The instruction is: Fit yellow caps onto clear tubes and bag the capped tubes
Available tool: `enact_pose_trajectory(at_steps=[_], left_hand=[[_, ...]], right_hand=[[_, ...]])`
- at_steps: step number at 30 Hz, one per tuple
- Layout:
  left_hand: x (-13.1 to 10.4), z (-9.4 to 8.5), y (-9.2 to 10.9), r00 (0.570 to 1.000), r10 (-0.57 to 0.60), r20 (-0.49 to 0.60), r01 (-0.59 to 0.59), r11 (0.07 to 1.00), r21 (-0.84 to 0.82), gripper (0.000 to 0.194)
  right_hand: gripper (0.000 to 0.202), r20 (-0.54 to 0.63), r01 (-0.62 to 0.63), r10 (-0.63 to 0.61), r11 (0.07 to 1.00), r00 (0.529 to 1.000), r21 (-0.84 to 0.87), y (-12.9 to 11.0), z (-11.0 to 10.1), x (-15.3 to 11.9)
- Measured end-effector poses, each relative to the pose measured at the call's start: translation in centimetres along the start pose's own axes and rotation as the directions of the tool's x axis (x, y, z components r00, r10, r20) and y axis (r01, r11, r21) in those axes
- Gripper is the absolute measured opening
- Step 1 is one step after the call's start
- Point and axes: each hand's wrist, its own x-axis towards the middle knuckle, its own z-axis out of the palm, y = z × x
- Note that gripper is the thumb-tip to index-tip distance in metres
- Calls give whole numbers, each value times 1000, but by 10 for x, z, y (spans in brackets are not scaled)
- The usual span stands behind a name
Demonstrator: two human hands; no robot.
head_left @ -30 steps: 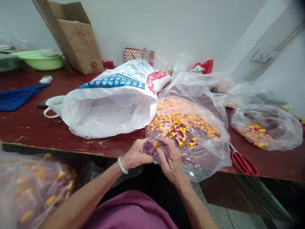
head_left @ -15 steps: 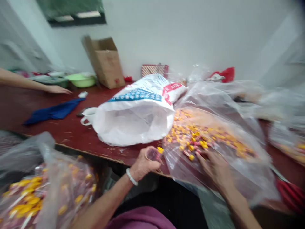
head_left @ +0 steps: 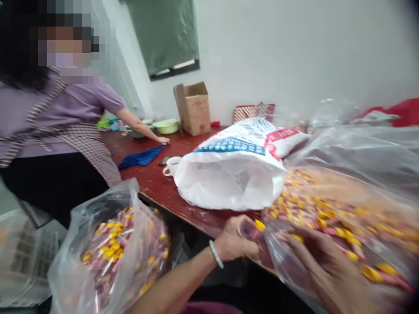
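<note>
My left hand (head_left: 236, 237), with a pale beaded bracelet at the wrist, is closed around a small yellow-capped item (head_left: 259, 225) near the table's front edge. To its right, my right hand (head_left: 322, 261) is curled over the near part of a clear plastic bag (head_left: 284, 248). A yellow cap shows at its fingertips. Many pink pieces with yellow caps (head_left: 327, 213) are spread on and in that plastic. Behind my left hand lies a white sack (head_left: 229, 179) with blue and red print, its mouth facing me.
Another clear bag (head_left: 78, 244) of yellow-capped pieces stands at the lower left. A person (head_left: 75, 109) reaches over the table (head_left: 160, 187) toward a blue cloth (head_left: 142, 158). Farther back are a cardboard box (head_left: 196, 109), a green basin (head_left: 166, 126) and a white cup (head_left: 172, 165).
The view has swung left, bringing the person's body into sight. My right hand has moved closer to my left hand, with a yellow cap now at its fingertips.
</note>
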Motion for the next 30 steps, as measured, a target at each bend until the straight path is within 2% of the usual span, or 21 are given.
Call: enact_pose_trajectory(at_steps=[1, 3, 6, 12, 18, 21, 23, 25, 30], left_hand=[[-2, 1, 2, 999, 38, 11, -38, 999, 31, 36], [-5, 2, 5, 994, 102, 25, -104, 987, 121, 36], [-9, 0, 10, 990, 134, 51, -141, 968, 206, 26], [-14, -2, 22, 990, 123, 62, -135, 963, 235, 26], [-15, 0, 22, 988, 134, 81, -151, 950, 273, 23], [-15, 1, 19, 980, 169, 108, -193, 940, 282, 24], [-16, 2, 17, 973, 192, 130, -222, 934, 279, 23], [-17, 2, 16, 969, 194, 151, -229, 937, 265, 23], [-19, 4, 18, 971, 166, 172, -203, 953, 226, 23]], right_hand=[[27, 84, -20, 12, 995, 996, 97, -17, 2, 0], [21, 76, -38, 20, 967, 997, 251, -43, 9, 2], [19, 96, -5, -19, 970, 995, 242, -60, 14, 7], [15, 75, 111, -125, 978, 989, 174, -64, 7, 12], [21, 17, 23, -27, 975, 999, 222, -66, 8, 12], [21, 9, 140, -143, 978, 990, 153, -71, 12, 15], [22, 49, 233, -239, 968, 970, 96, -74, 12, 17], [22, 105, 263, -269, 962, 957, 66, -75, 11, 20], [25, 204, 169, -211, 964, 956, 207, -67, 11, 17]])
